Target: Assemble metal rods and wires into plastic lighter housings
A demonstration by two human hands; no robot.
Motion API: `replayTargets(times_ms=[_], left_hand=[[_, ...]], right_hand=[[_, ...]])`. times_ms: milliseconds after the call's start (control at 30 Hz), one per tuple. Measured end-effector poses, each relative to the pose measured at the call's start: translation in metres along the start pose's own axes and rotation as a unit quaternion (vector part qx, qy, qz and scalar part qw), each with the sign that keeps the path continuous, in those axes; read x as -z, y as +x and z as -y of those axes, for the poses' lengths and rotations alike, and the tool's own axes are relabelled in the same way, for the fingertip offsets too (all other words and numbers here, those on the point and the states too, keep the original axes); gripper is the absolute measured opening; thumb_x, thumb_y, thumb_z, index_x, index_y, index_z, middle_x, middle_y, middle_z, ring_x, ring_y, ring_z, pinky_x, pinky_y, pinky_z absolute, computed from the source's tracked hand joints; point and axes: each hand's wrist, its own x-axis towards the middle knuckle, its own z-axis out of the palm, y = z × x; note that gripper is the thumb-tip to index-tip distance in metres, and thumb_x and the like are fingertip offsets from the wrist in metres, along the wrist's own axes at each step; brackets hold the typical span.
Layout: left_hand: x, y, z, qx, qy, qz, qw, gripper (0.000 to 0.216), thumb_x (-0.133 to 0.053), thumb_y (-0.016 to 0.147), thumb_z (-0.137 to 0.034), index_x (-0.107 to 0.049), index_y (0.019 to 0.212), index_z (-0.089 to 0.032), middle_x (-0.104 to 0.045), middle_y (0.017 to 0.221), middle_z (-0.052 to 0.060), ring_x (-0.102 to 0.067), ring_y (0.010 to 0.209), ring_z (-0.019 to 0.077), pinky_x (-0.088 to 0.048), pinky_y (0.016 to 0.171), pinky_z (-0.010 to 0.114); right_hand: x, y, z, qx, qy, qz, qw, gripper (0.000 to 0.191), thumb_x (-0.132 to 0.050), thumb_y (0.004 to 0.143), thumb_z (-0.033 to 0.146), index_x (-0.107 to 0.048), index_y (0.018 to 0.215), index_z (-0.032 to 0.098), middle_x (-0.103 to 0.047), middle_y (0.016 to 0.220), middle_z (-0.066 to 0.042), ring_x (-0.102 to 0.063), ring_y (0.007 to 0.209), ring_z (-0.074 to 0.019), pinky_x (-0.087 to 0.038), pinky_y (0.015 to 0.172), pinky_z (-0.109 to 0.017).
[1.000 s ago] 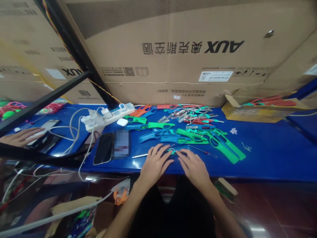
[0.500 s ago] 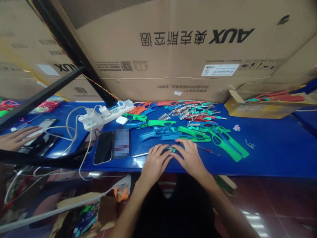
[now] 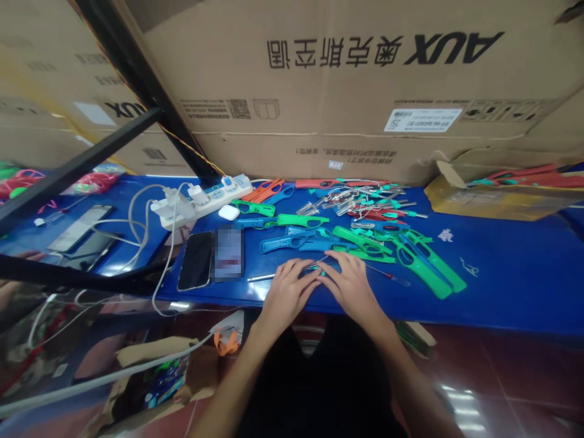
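Observation:
My left hand [image 3: 286, 293] and my right hand [image 3: 352, 283] lie side by side at the front edge of the blue table [image 3: 502, 267]. Their fingertips meet on a small blue and green plastic piece [image 3: 319, 271], which they mostly cover. Just behind my fingers is a spread of green, blue and orange plastic handle halves [image 3: 360, 240]. A thin screwdriver [image 3: 387, 277] rests to the right of my right hand. A metal rod [image 3: 261, 278] lies to the left of my left hand.
Two phones [image 3: 196, 260] lie left of my hands, behind them a white power strip [image 3: 205, 198] with cables and a white earbud case [image 3: 229, 212]. Large cardboard boxes [image 3: 365, 91] wall the back. A cardboard tray [image 3: 497, 198] sits at right, a black metal frame [image 3: 91, 155] at left.
My hands have drawn closer together over the small piece. Another person's hand, earlier resting on the phone at far left, has pulled away from it.

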Motion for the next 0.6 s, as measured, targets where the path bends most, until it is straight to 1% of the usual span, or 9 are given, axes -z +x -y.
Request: replayTargets(times_ms=[133, 300, 433, 600], left_hand=[[-0.0003, 0.0006, 0.0005, 0.004, 0.007, -0.008, 1.0, 0.023, -0.06, 0.102, -0.031, -0.073, 0.12, -0.027, -0.069, 0.131, 0.006, -0.06, 0.118, 0.0252, -0.047, 0.095, 0.044], [0.0007, 0.0011, -0.0003, 0.005, 0.012, -0.005, 1.0, 0.023, -0.06, 0.102, -0.031, -0.073, 0.121, -0.027, -0.07, 0.129, 0.006, -0.06, 0.117, 0.0244, -0.047, 0.095, 0.042], [0.0014, 0.0013, -0.0013, 0.007, 0.013, -0.006, 1.0, 0.024, -0.059, 0.103, -0.031, -0.073, 0.122, -0.028, -0.07, 0.13, 0.006, -0.061, 0.117, 0.0242, -0.048, 0.095, 0.042], [0.0009, 0.0009, -0.0011, 0.011, 0.012, -0.005, 1.0, 0.025, -0.06, 0.102, -0.032, -0.072, 0.124, -0.029, -0.07, 0.129, 0.006, -0.061, 0.118, 0.0241, -0.048, 0.096, 0.042]], right_hand=[[-0.0004, -0.0013, 0.0012, 0.02, -0.009, -0.019, 1.0, 0.025, -0.054, 0.104, 0.03, -0.07, 0.12, 0.022, -0.067, 0.132, -0.013, -0.058, 0.12, -0.0307, -0.041, 0.099, -0.049], [0.0005, -0.0012, 0.001, 0.019, 0.008, -0.001, 1.0, 0.027, -0.051, 0.105, 0.029, -0.068, 0.124, 0.02, -0.068, 0.13, -0.013, -0.06, 0.119, -0.0293, -0.041, 0.1, -0.048], [0.0014, -0.002, 0.0, -0.001, 0.045, 0.002, 0.999, 0.026, -0.052, 0.105, 0.032, -0.07, 0.119, 0.02, -0.07, 0.129, -0.013, -0.061, 0.12, -0.028, -0.042, 0.102, -0.048], [0.0008, -0.0024, -0.002, -0.004, 0.051, 0.002, 0.999, 0.026, -0.051, 0.105, 0.034, -0.071, 0.116, 0.021, -0.071, 0.127, -0.012, -0.062, 0.119, -0.0272, -0.043, 0.101, -0.047]])
